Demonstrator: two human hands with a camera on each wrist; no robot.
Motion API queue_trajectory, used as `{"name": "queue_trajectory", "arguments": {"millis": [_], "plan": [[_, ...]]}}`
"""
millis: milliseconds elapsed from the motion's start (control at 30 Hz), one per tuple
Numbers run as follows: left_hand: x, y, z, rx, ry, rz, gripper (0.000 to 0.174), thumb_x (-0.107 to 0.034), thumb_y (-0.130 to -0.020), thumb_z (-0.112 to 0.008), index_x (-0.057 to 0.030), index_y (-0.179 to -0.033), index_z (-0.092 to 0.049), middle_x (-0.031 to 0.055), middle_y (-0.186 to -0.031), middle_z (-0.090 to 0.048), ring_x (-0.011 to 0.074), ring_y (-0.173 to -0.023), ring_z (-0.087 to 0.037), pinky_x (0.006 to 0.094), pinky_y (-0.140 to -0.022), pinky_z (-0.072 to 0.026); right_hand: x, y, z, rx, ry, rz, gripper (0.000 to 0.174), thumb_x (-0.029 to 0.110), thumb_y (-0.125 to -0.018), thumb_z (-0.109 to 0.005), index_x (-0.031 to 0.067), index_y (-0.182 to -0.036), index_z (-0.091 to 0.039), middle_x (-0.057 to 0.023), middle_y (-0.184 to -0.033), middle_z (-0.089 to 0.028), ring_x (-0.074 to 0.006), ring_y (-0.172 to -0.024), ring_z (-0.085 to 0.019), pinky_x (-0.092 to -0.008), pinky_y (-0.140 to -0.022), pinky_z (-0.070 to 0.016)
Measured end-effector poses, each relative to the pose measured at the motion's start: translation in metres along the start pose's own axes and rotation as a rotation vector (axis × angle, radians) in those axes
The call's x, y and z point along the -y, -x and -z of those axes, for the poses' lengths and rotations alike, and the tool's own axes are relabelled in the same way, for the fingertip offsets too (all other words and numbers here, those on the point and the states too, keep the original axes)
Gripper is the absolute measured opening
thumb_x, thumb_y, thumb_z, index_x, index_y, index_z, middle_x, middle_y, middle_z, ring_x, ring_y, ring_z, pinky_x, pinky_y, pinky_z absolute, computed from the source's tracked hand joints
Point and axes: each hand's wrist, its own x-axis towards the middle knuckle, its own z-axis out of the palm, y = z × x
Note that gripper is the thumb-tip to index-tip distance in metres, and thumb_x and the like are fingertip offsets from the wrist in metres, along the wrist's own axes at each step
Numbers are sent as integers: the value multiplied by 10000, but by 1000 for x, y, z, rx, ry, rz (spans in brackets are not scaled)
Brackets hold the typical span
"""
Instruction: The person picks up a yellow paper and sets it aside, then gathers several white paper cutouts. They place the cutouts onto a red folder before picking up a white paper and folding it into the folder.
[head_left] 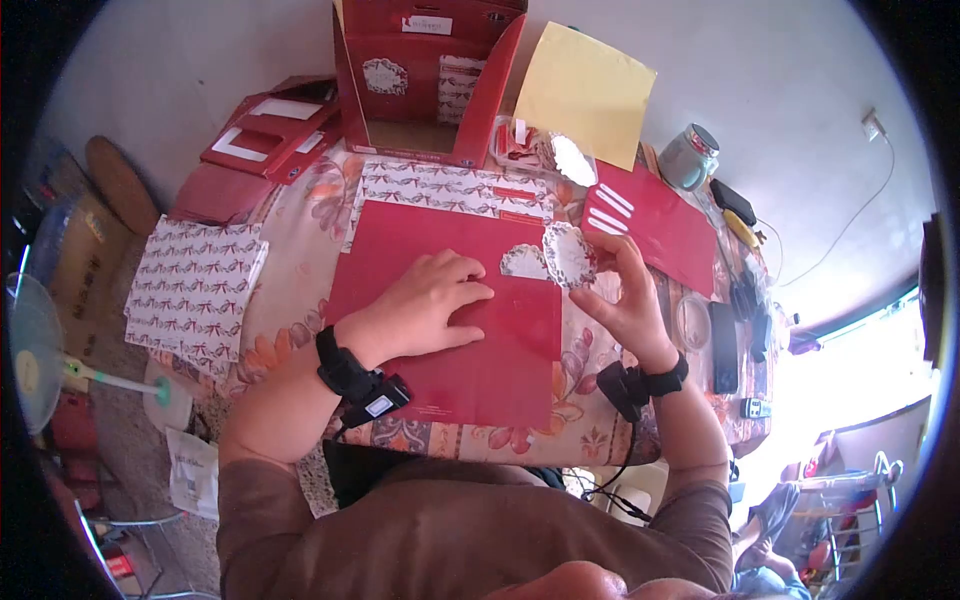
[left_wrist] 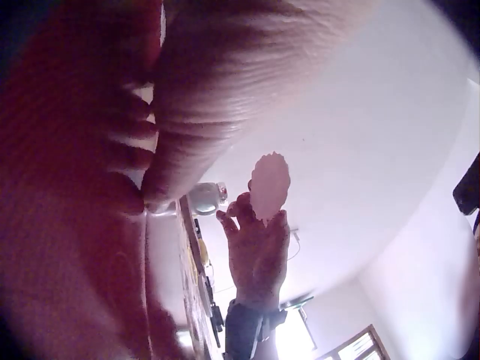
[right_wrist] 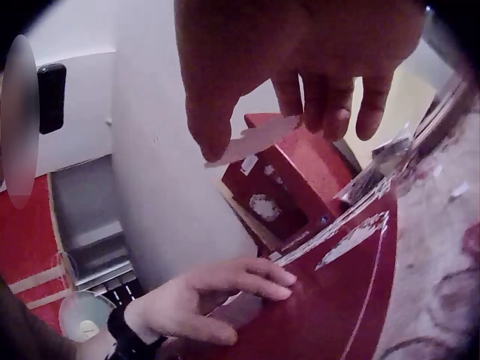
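Observation:
A large glossy red sheet (head_left: 440, 370) lies in front of the person. My left hand (head_left: 425, 305) rests palm down on it, fingers spread and touching its surface. Between thumb and fingers, my right hand (head_left: 632, 305) pinches a scalloped oval paper label (head_left: 570, 256) with a floral print, raised over the sheet's right edge. The label's plain back (left_wrist: 270, 186) shows in the left wrist view. Another floral label (head_left: 522, 262) lies on the red sheet, its right part overlapped by the raised one in the head view.
Behind the sheet stands an open red box (head_left: 430, 120). Bow-patterned sheets (head_left: 195, 290) are stacked at left, near red cut-out pieces (head_left: 265, 130). To the right are a red card with white strips (head_left: 665, 225), a yellow sheet (head_left: 585, 90) and a jar (head_left: 688, 158).

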Motion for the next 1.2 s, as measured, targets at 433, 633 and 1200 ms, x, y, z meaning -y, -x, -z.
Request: {"name": "queue_trajectory", "arguments": {"millis": [433, 633, 1200], "plan": [[-4, -1, 4, 57, -23, 44, 428, -286, -747, -717, -53, -1094, -623, 114, -1193, -516, 297, -1115, -467, 417, -980, -371, -9, 20, -10, 295, 106, -23, 614, 163, -638, -794, 24, -1181, -544, -119, -1050, -533, -238, -950, -548, -327, -847, -443], [-9, -3, 9, 78, -28, 49, 442, -286, -751, -713, -50, -1111, -610, 116, -1198, -512, 298, -1124, -460, 411, -984, -368, -2, 25, -13, 444, 216, 83, 656, 218, -624, -806, 40, -1198, -545, -122, -1076, -540, -279, -992, -543, -361, -863, -447], [-11, -4, 11, 96, -28, 79, 482, -252, -749, -704, -26, -1147, -552, 118, -1225, -490, 296, -1143, -451, 409, -1000, -353, -7, 27, -25, 352, 280, 122, 666, 259, -619, -790, 59, -1205, -543, -103, -1022, -556, -267, -932, -524, -370, -874, -374]]}}
